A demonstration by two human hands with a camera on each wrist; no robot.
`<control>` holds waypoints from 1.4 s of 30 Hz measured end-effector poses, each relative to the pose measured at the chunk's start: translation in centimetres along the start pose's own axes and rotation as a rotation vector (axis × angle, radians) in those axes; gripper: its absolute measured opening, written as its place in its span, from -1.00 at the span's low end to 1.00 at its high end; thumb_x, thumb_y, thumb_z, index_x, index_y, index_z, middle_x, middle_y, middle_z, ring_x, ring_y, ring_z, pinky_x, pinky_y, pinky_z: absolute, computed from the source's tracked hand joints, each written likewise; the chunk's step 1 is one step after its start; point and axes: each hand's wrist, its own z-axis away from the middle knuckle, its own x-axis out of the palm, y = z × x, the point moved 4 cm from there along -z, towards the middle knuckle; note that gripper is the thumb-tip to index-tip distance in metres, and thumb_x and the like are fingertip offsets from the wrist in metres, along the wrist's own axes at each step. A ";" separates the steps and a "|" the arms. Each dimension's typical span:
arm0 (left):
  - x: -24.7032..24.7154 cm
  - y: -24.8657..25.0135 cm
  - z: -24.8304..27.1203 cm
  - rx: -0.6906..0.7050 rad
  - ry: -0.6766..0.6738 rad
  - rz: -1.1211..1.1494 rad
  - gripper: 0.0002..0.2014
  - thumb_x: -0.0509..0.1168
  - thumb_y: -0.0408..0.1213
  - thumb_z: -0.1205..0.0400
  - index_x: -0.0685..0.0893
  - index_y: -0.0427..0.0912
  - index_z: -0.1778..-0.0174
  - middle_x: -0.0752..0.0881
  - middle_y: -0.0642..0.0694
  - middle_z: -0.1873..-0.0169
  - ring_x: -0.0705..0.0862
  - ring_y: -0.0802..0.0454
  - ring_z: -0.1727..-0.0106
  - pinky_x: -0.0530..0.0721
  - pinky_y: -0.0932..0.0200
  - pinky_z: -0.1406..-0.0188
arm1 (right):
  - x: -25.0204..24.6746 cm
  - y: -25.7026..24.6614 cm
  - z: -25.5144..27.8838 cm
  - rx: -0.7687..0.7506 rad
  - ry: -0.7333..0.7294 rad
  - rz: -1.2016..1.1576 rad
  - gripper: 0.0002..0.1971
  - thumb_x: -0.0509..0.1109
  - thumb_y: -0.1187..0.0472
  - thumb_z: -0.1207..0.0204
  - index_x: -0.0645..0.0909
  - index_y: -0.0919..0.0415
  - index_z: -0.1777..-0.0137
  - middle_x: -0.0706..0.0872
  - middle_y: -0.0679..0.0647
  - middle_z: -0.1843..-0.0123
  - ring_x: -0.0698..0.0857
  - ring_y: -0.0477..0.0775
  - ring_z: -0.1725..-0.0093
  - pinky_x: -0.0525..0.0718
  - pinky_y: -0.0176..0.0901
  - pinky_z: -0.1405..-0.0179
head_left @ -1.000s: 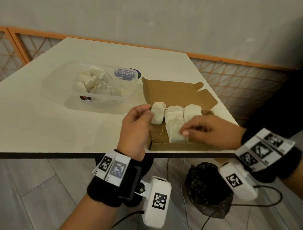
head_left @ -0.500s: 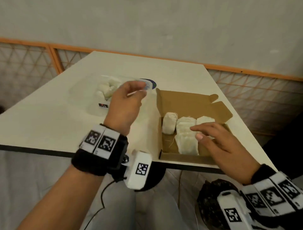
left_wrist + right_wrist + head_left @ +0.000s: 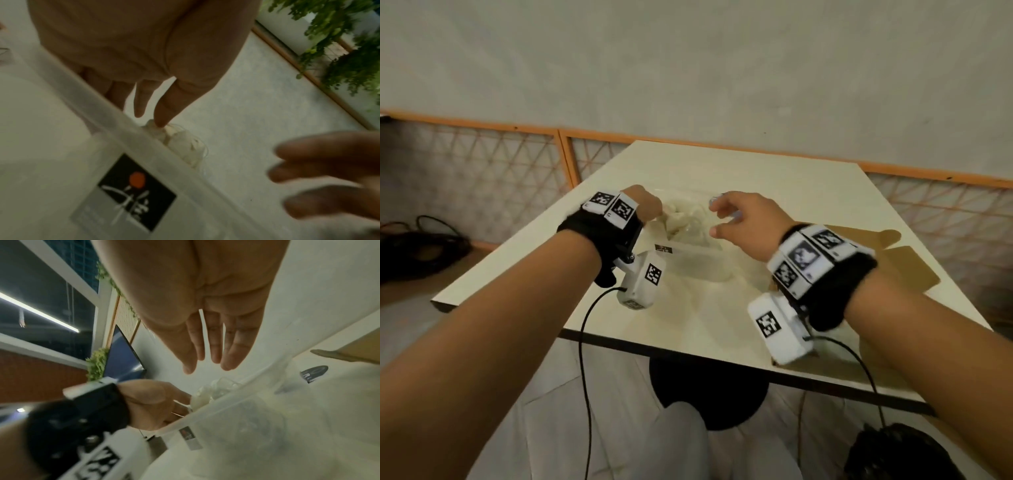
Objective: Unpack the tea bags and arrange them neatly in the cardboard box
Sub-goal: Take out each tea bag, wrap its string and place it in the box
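Under the spread fingers (image 3: 232,350) of the right hand (image 3: 746,222), the open top of the clear plastic container (image 3: 51,162) is left free. Beneath the left hand (image 3: 645,205), the fingertips (image 3: 162,116) are met by heaped tea bags (image 3: 180,141). On their near side, passage is barred by the container's wall.

An office-like indoor workspace is indicated. A cream table (image 3: 756,171), orange-framed lattice partition (image 3: 482,161), strip light (image 3: 39,312), dark screen (image 3: 123,353) and greenery (image 3: 345,65) are seen.

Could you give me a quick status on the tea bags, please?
Left grip open, fingertips touching a tea bag in the plastic container. Right grip open, hovering over it, empty. Cardboard box off right, nothing blocking.
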 end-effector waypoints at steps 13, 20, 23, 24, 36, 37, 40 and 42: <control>1.3 -1.4 -0.3 0.148 -0.069 0.094 -0.68 0.43 -0.30 -0.50 0.50 -0.03 -0.10 0.73 -0.14 -0.04 0.72 -0.10 -0.03 0.68 -0.02 -0.07 | 3.5 -0.1 -3.9 0.018 -0.007 0.290 -0.58 0.52 0.11 -0.37 0.61 0.13 -0.24 0.41 0.15 -0.32 0.51 0.16 -0.27 0.43 -0.21 -0.09; 1.7 -0.8 0.1 0.227 -0.095 0.036 -0.81 0.33 -0.43 -0.55 0.74 -0.07 0.03 0.67 -0.03 0.13 0.59 0.06 0.15 0.52 0.27 0.29 | 4.6 -1.9 -3.6 -0.106 -0.128 0.447 -0.49 0.39 0.02 -0.46 0.47 0.10 -0.41 0.63 0.13 -0.25 0.60 0.15 -0.24 0.55 -0.09 -0.21; 1.8 -0.9 0.4 0.248 -0.076 0.090 -0.75 0.30 -0.45 -0.56 0.77 -0.14 -0.08 0.73 -0.12 -0.07 0.62 0.00 0.00 0.58 0.19 0.01 | 5.1 -1.9 -3.8 -0.101 -0.177 0.526 -0.57 0.36 0.08 -0.48 0.52 0.14 -0.35 0.68 0.12 -0.19 0.64 0.14 -0.17 0.54 -0.17 -0.05; 1.7 -1.0 0.5 0.246 -0.063 0.128 -0.74 0.29 -0.46 -0.56 0.76 -0.17 -0.11 0.72 -0.13 -0.07 0.61 0.00 0.01 0.56 0.19 0.02 | 5.1 -1.9 -3.8 -0.104 -0.185 0.539 -0.61 0.35 0.11 -0.48 0.55 0.13 -0.31 0.69 0.12 -0.16 0.64 0.14 -0.14 0.49 -0.19 0.03; 2.2 -1.1 0.9 0.318 -0.199 0.072 -0.39 0.54 -0.29 -0.42 0.57 -0.09 -0.42 0.64 0.04 -0.27 0.56 0.09 -0.13 0.38 0.25 -0.04 | 0.5 1.8 -5.0 0.145 0.087 -0.283 -0.87 0.62 0.22 -0.28 0.74 0.09 0.21 0.73 0.05 0.27 0.73 0.07 0.20 0.75 -0.01 -0.05; 2.3 -1.1 0.9 0.320 -0.203 0.050 -0.38 0.53 -0.28 -0.43 0.55 -0.10 -0.44 0.62 0.03 -0.30 0.55 0.09 -0.12 0.38 0.25 -0.03 | 0.4 1.7 -5.0 0.159 0.095 -0.349 -0.86 0.62 0.25 -0.28 0.74 0.14 0.19 0.71 0.06 0.30 0.70 0.03 0.27 0.76 -0.09 0.01; 2.2 -1.1 1.0 0.305 -0.205 -0.014 -0.37 0.50 -0.20 -0.48 0.48 -0.13 -0.47 0.56 -0.01 -0.38 0.53 0.05 -0.19 0.37 0.24 -0.05 | -0.2 1.2 -5.1 0.177 0.121 -0.537 -0.87 0.62 0.31 -0.27 0.73 0.20 0.23 0.69 0.10 0.33 0.67 0.02 0.33 0.72 -0.24 0.24; 2.1 -1.1 0.9 0.307 -0.210 -0.002 -0.35 0.47 -0.15 -0.51 0.42 -0.11 -0.51 0.50 -0.05 -0.44 0.52 -0.01 -0.34 0.39 0.19 -0.15 | -0.8 0.9 -5.3 0.170 0.146 -0.597 -0.89 0.61 0.32 -0.26 0.74 0.22 0.24 0.71 0.15 0.31 0.67 0.05 0.33 0.69 -0.21 0.25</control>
